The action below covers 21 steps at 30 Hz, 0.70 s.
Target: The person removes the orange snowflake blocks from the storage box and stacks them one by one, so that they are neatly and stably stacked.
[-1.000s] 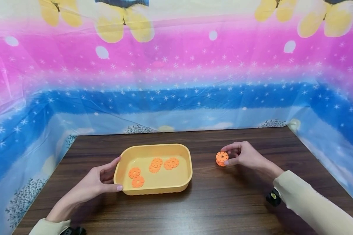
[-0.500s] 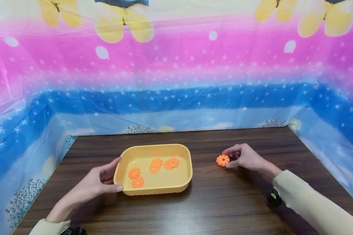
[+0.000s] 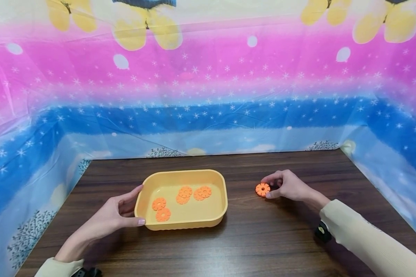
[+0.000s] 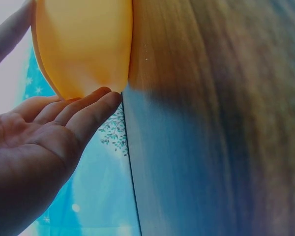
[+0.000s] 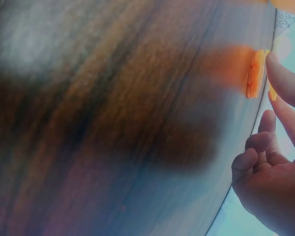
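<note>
My left hand [image 3: 112,217] grips the left end of a yellow plastic tray [image 3: 208,224], thumb at the near corner and fingers along the far one. In the left wrist view the fingertips [image 4: 113,98] press against the wall of the tray [image 4: 83,44]. Several orange notched plastic discs [image 3: 163,214], flower-shaped with a centre hole, lie inside in overlapping pairs. To the right of the tray, my right hand [image 3: 291,186] pinches an orange notched disc [image 3: 262,189] between thumb and index finger. In the right wrist view more orange disc edges [image 5: 255,73] show right beside the pinched one.
Both hands work over a dark wood-grain table [image 3: 242,246]. A printed cloth [image 3: 208,115] in pink and blue hangs behind the table and along both sides. A black wrist strap device [image 3: 322,232] sits below the right sleeve.
My right hand has dropped slightly, and the disc it pinches has come lower, now covering most of the disc beneath. The left hand and tray hold their place.
</note>
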Motion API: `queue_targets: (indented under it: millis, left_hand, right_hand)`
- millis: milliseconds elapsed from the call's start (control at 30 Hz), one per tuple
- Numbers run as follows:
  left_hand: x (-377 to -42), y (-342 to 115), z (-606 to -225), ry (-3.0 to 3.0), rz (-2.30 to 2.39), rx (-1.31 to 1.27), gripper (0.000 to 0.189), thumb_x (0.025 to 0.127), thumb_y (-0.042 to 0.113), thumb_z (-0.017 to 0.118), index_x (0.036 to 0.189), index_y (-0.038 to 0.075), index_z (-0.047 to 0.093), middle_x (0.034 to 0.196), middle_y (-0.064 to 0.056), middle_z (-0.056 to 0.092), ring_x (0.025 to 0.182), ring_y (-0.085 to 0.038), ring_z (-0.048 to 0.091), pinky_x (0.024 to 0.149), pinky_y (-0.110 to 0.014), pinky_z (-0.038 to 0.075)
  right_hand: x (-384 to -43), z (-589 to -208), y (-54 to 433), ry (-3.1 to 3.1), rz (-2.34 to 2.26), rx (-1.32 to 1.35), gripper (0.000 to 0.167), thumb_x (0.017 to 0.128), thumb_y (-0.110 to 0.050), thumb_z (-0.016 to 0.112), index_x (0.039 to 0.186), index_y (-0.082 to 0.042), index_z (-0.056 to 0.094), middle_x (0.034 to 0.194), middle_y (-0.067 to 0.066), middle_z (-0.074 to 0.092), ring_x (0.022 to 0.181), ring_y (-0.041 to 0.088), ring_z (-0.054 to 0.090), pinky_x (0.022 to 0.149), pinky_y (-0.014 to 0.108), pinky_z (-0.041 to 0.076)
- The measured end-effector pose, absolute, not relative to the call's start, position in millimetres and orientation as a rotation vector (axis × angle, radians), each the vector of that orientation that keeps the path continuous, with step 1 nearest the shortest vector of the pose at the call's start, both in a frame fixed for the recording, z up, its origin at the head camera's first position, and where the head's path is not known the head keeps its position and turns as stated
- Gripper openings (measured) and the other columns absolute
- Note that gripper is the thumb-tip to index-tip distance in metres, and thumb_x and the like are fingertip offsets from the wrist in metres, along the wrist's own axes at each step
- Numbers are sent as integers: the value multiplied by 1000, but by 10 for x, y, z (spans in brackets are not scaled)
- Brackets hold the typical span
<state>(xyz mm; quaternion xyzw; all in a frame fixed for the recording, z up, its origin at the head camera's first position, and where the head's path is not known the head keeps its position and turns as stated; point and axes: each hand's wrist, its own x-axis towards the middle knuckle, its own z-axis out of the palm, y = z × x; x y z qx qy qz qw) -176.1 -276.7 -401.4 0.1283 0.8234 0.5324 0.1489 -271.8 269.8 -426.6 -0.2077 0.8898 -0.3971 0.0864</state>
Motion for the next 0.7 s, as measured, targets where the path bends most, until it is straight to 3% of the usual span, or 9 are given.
queue_targets:
  millis: [300, 700]
  left_hand:
    - [-1763, -2761, -4012, 2364, 1544, 369, 104, 86, 16, 87, 166, 6, 22, 166, -24, 29, 147, -43, 39, 104, -34, 54]
    - [-1754, -2754, -3992, 2370, 1527, 355, 104, 87, 17, 87, 167, 6, 21, 167, -24, 29, 147, -43, 40, 103, -34, 55]
  right_hand:
    - [-2720, -4304, 2706, 2679, -1114, -652, 40, 85, -15, 88, 122, -5, 77, 112, 9, 69, 87, 23, 47, 69, 30, 35]
    - [-2738, -4313, 2692, 2692, -1073, -690, 40, 85, -13, 87, 123, -5, 77, 113, 9, 69, 91, 24, 49, 71, 31, 38]
